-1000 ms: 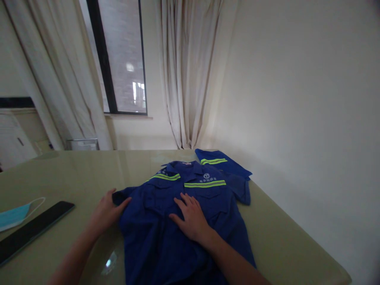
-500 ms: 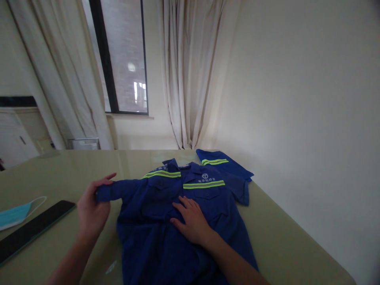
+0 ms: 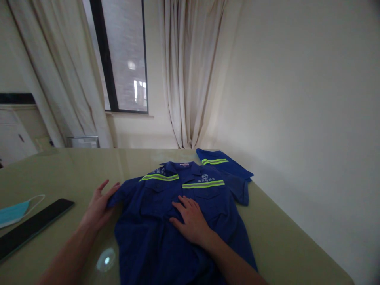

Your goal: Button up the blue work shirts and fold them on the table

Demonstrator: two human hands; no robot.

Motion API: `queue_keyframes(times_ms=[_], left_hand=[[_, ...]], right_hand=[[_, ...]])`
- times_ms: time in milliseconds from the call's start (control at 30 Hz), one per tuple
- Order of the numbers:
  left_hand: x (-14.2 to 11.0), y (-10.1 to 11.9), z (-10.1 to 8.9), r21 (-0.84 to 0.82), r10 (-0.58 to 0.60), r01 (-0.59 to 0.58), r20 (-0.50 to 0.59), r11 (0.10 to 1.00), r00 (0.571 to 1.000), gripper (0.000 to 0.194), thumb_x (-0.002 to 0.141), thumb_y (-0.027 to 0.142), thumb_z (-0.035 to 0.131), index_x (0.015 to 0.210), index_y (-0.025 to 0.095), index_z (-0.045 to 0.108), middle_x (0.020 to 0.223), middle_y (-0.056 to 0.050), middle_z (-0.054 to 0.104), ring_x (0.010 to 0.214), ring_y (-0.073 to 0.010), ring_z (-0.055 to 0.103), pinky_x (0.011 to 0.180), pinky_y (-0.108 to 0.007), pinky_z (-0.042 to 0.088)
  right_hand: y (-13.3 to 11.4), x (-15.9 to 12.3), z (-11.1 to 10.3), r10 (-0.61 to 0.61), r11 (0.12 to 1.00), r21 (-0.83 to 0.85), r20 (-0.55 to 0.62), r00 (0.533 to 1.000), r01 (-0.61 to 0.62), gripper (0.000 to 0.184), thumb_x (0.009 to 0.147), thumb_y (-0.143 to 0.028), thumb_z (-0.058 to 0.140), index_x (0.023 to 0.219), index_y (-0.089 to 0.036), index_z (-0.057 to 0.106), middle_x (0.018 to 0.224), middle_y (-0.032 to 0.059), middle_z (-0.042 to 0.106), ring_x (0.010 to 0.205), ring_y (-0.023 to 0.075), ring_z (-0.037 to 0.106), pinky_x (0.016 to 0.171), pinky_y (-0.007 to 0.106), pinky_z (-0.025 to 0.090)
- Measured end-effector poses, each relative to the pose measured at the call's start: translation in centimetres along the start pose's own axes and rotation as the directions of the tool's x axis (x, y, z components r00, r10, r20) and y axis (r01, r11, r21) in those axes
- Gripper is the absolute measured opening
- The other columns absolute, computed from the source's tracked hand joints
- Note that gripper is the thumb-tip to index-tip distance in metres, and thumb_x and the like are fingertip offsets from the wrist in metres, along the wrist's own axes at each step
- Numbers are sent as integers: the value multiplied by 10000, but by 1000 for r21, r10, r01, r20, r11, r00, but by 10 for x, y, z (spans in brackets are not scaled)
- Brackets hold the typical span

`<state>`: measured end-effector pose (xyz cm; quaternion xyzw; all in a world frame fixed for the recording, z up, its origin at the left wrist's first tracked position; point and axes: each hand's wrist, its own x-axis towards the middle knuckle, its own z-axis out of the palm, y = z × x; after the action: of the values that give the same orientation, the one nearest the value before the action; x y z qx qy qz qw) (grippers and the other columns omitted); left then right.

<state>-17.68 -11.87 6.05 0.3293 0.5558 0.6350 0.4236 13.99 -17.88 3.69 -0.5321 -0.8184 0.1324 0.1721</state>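
A blue short-sleeved work shirt (image 3: 166,229) lies front up on the table, its collar away from me. Yellow-green and grey reflective strips cross its chest, and a white gear logo sits above the strip on the right. My left hand (image 3: 99,206) is at the cuff of the left-side sleeve (image 3: 124,190), fingers stretched out and touching the cloth. Part of that cuff is hidden behind the fingers. My right hand (image 3: 191,221) rests flat on the middle of the shirt front, fingers spread.
Folded blue cloth with matching strips (image 3: 224,164) lies beyond the shirt by the wall. On the left are a dark flat long object (image 3: 35,225) and a light-blue face mask (image 3: 13,213). The greenish table (image 3: 285,237) meets the wall at right.
My left hand has lowered the raised sleeve to the table, and its fingers have straightened. The collar lies flatter, with its label showing. My right hand has stayed in place.
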Motion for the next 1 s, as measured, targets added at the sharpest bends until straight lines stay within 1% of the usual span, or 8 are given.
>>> queue_keyframes(times_ms=[100,233,300,400,467,667,867,1000], left_hand=[[-11,5,7,208,256,-312,257,927,932,587,706,274,701,1285,284,600,1311,-69,683,1048,-255,710,911,-413,602],[-7,-7,-1,503,507,-786,601,361,618,328,826,234,565,1103,256,741,1440,-83,596,1320,-313,559,1207,-535,336],[1,-18,-14,699,515,-693,534,177,671,416,859,173,507,1209,251,717,1527,-109,516,1421,-383,442,1213,-660,220],[8,-28,-30,925,553,-361,240,120,798,514,877,159,497,1377,204,609,1603,-169,404,1497,-495,248,1115,-802,212],[4,-25,-25,930,506,-355,261,97,822,502,906,176,473,1395,190,587,1561,-168,469,1450,-462,366,1111,-738,309],[-53,-17,41,692,280,-710,662,128,695,397,982,305,386,1219,223,694,1232,-99,724,1165,-259,654,1059,-422,473],[-90,-54,57,779,124,-627,622,-4,773,541,973,405,389,1436,187,566,1498,-189,551,1361,-377,525,1097,-638,375],[-70,-66,48,772,93,-635,633,-17,768,622,1002,438,316,1581,214,352,1644,-157,328,1527,-373,282,1152,-739,198]], right_hand=[[0,1,1,9,1000,0,-2,1000,-9,568,976,-573,539,1474,-300,526,1596,93,426,1483,313,349,1209,508,256],[-1,0,0,11,1000,6,-7,1000,-11,562,969,-565,554,1469,-309,529,1591,90,433,1474,323,363,1202,512,269],[-1,-1,0,8,1000,8,-10,1000,-8,570,970,-573,547,1477,-312,519,1596,87,425,1476,325,359,1201,512,268],[-2,0,2,-2,1000,2,-8,1000,2,593,982,-597,507,1502,-314,484,1616,86,395,1491,319,334,1206,512,254],[-4,6,7,-10,1000,-12,-9,1000,10,606,992,-608,473,1522,-316,452,1632,91,364,1506,317,304,1209,524,232],[-4,61,19,-50,997,-63,-14,999,49,633,1002,-630,422,1541,-298,414,1641,107,343,1521,299,271,1209,526,208],[3,123,21,-106,994,-21,19,994,107,666,973,-652,479,1509,-256,467,1622,103,381,1500,288,319,1203,492,242],[6,137,14,-116,987,74,-256,960,139,513,1026,-497,471,1407,-167,562,1471,113,566,1384,214,464,1177,367,301]])
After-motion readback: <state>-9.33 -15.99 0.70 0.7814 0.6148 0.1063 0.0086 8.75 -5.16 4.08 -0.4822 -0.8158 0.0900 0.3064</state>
